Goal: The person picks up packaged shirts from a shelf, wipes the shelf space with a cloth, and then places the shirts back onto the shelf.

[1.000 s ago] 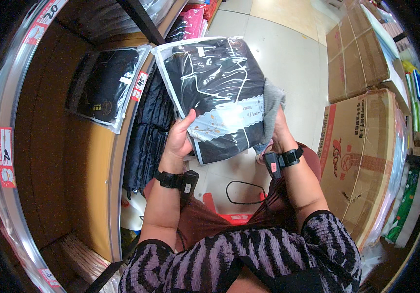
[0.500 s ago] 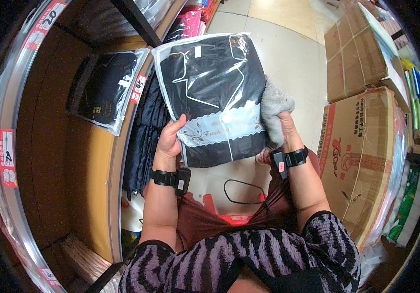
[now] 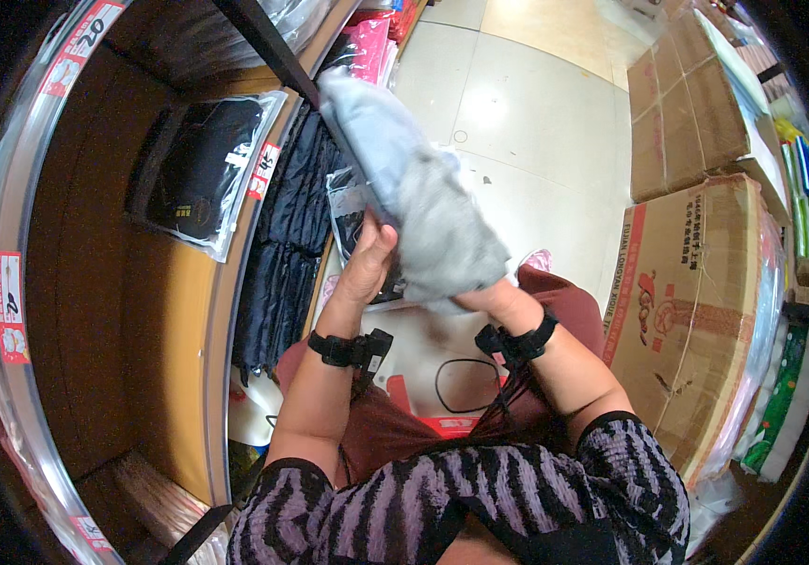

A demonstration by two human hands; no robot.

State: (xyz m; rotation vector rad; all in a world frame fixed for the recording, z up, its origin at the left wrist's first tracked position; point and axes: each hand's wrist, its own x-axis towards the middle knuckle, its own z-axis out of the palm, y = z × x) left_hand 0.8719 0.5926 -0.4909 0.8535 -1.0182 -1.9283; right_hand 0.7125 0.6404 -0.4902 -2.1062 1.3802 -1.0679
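Note:
My left hand (image 3: pixel 367 266) is closed on the near left edge of a clear plastic bag holding a folded black garment (image 3: pixel 346 200), with a light-blue band. The bag is tilted, and much of it is hidden. In my right hand (image 3: pixel 494 297) is a bunched grey cloth (image 3: pixel 447 235), lying across the bag; the fingers are mostly covered by it. Beyond the cloth a pale bluish stretch is blurred, and I cannot tell whether it is bag or cloth. Both wrists wear black straps with small boxes.
On the left shelf (image 3: pixel 164 348) lies another bagged black garment (image 3: pixel 202 174). Dark garments (image 3: pixel 282 254) hang or are stacked beside the shelf edge. Large cardboard boxes (image 3: pixel 687 282) stand at the right. Between my legs are a black cable loop (image 3: pixel 437 386) and something red.
The bag has tipped from facing me to a steep slant. My right hand has moved left with the grey cloth, from the bag's right edge to across it.

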